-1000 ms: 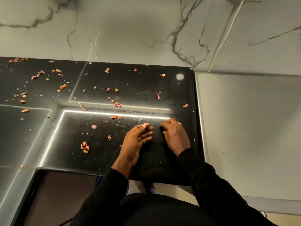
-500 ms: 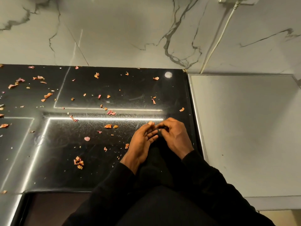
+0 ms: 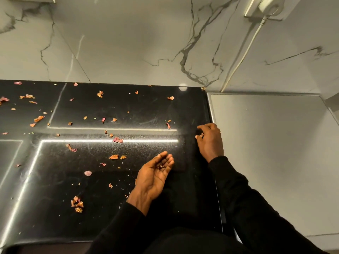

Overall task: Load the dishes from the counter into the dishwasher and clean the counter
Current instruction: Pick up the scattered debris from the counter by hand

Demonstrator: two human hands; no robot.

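Note:
The glossy black counter [image 3: 146,107] is strewn with several dry pink and orange peel scraps [image 3: 113,156]. My left hand [image 3: 154,173] lies palm up over the counter's front middle, fingers relaxed and cupped, with a few small scraps [image 3: 161,166] in the palm. My right hand [image 3: 211,142] is at the counter's right edge. Its fingers are curled down and pinch a small scrap [image 3: 200,136] off the surface. No dishes are in view.
A flat grey surface [image 3: 266,153] adjoins the counter on the right, behind a metal rim. A marble wall stands behind, with a white socket [image 3: 269,6] and a cable [image 3: 244,52] running down to the corner. A clump of scraps [image 3: 77,204] lies front left.
My hands were together at the counter's middle right. The right hand has moved away to the right edge, over the scrap that lay there, and the left hand has turned palm up.

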